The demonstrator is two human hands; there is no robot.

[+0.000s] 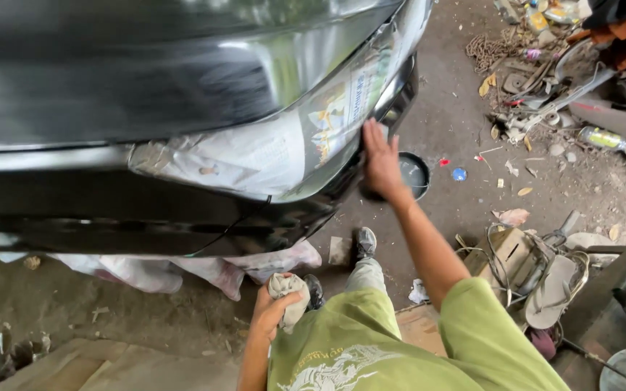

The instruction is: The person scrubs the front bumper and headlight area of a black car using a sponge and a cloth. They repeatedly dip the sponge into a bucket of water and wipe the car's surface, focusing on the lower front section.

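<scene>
Head view is showing the right hand (381, 161) pressing flat and open on the black bumper (182, 210) beside taped newspaper masking (269, 148), while the left hand (273, 308) is gripping a crumpled rag (289, 293).

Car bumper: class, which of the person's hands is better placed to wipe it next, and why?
Probably the left. The left hand already grips the rag, held low near the knee. The right hand lies flat and bare on the bumper beside the masking paper, so it only steadies or feels.
</scene>
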